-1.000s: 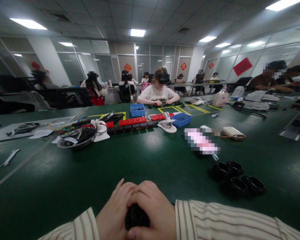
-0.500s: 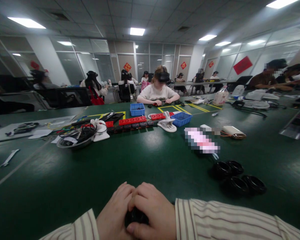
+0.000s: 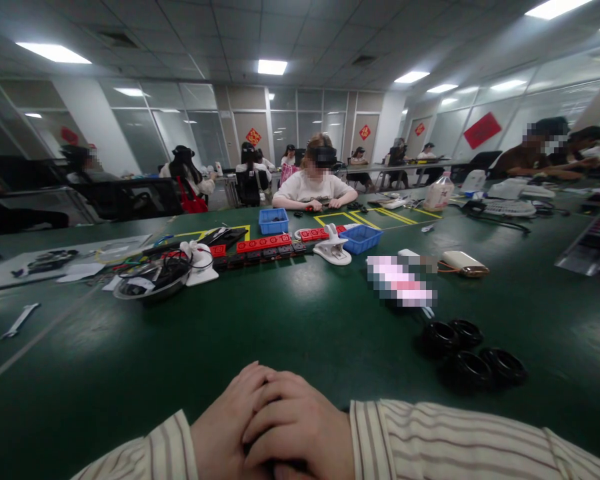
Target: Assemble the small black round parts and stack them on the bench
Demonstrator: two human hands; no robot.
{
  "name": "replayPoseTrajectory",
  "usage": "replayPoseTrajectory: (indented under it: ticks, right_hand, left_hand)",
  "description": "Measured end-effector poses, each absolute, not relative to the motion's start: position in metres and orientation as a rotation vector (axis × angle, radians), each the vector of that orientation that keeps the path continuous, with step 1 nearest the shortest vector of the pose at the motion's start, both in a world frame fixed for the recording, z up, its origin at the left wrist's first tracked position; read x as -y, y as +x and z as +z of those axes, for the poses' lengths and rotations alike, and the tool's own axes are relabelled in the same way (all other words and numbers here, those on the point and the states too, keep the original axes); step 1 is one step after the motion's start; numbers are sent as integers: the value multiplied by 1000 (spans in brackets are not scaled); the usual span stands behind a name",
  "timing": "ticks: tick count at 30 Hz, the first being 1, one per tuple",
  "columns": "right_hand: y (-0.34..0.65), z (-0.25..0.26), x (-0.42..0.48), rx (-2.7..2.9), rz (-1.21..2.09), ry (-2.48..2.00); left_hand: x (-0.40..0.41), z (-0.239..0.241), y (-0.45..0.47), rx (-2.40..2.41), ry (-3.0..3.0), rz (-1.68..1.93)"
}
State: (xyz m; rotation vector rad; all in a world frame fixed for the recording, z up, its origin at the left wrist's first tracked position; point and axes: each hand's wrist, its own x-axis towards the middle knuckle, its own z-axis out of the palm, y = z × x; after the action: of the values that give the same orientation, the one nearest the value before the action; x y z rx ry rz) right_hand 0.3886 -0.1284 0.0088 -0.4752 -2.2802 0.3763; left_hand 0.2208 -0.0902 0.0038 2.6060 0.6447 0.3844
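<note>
At the bottom centre, my left hand [image 3: 220, 427] and my right hand [image 3: 303, 417] are closed together just above the near part of the green table [image 3: 180, 347]. The fingers of the right lie across those of the left. Between them they enclose a black round part, now almost wholly covered; only a dark sliver [image 3: 291, 465] shows below the right fingers. To the right of my hands, several black rings [image 3: 474, 371] stand grouped on the table.
Further back lie a red and black strip of sockets [image 3: 264, 243], a white clamp [image 3: 333, 247], blue bins [image 3: 361, 239] and a bowl of cables [image 3: 153, 283]. A wrench [image 3: 20, 321] lies left, a power bank [image 3: 465, 263] right. A person [image 3: 316, 183] sits opposite.
My right fingers have moved down over the black part, which showed plainly between my hands before and is now nearly hidden. The view has shifted slightly.
</note>
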Motion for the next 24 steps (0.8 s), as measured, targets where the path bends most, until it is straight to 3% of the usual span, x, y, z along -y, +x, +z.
replayPoseTrajectory:
  ticks: [8,18,24]
  right_hand:
    - [383,10,135,2207,302,-995]
    - [387,-10,124,2337,323,-400]
    - [383,-8,127,2442,324,-387]
  left_hand:
    - [109,-11,223,-939,2563,478]
    - [91,17,227,-636,2485,324]
    - [86,12,221,-553,2532,354]
